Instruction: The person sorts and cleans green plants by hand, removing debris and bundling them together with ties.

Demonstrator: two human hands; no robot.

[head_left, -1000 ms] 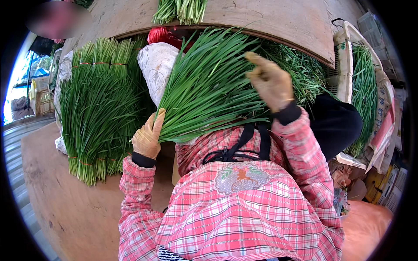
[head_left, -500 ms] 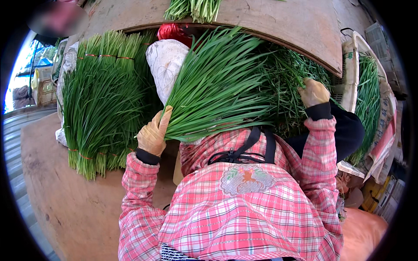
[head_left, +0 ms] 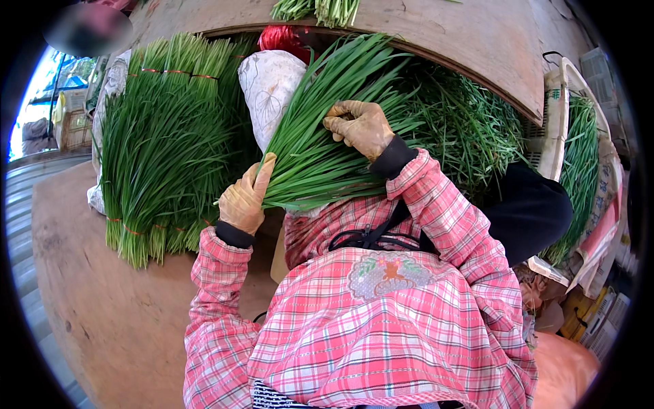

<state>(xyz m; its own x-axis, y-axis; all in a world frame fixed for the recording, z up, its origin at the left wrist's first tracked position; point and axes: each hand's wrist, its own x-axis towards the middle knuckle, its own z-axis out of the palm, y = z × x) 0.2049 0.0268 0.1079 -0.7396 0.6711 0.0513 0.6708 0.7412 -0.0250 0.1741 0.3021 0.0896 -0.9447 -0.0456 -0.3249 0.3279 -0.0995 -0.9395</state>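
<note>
My left hand (head_left: 246, 198), in a tan glove, is closed around the stem end of a loose bunch of garlic chives (head_left: 327, 129). The long green leaves fan out up and to the right across my lap. Over the middle of this fan is my right hand (head_left: 361, 127), also gloved, its fingers curled into a pinch against the leaves. Whatever lies between those fingertips is too hidden to name. Left of the bunch, tied garlic chives (head_left: 160, 143) lie stacked with red bands at both ends.
Loose leaves (head_left: 470, 129) heap up on the right, beside a pale crate (head_left: 555, 129) with more greens. A wooden board (head_left: 456, 34) spans the far side. A white sack (head_left: 271, 88) and red twine (head_left: 281, 39) sit beneath its edge. A wooden surface (head_left: 102, 300) extends left.
My right hand has come left from the loose leaf heap to the bunch, and its fingers now pinch over the leaves. My left hand keeps its hold on the stems.
</note>
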